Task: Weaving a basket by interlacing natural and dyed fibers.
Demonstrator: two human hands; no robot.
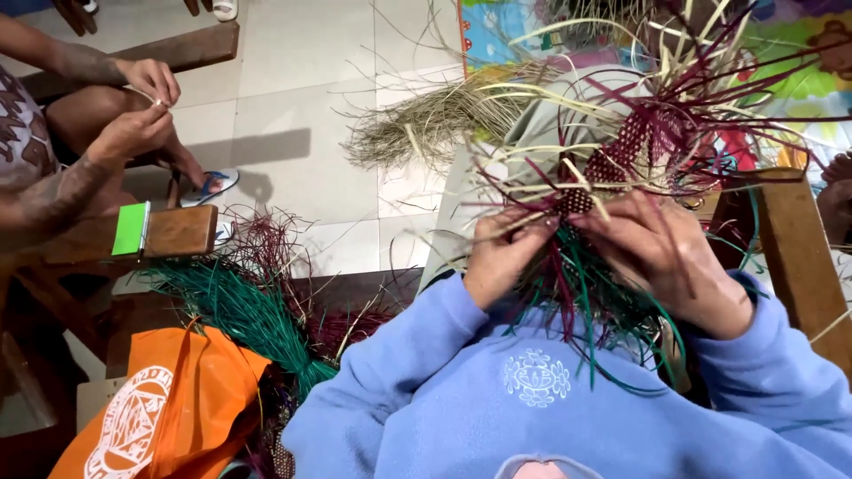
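Note:
Both my hands grip a half-woven piece of dyed straw (612,160), checkered maroon and pale, with loose maroon, cream and green strands fanning out. My left hand (499,257) pinches strands at the weave's lower left edge. My right hand (666,257) holds the lower right edge, fingers closed over several strands. Green strands (612,328) hang down between my blue sleeves.
Another person's hands (133,111) work a thin strand at the upper left. A bundle of green straw (231,306) and maroon straw (266,244) lies by an orange bag (169,408). A pale straw pile (426,124) lies on the tiled floor. A wooden block with a green tag (169,231) sits left.

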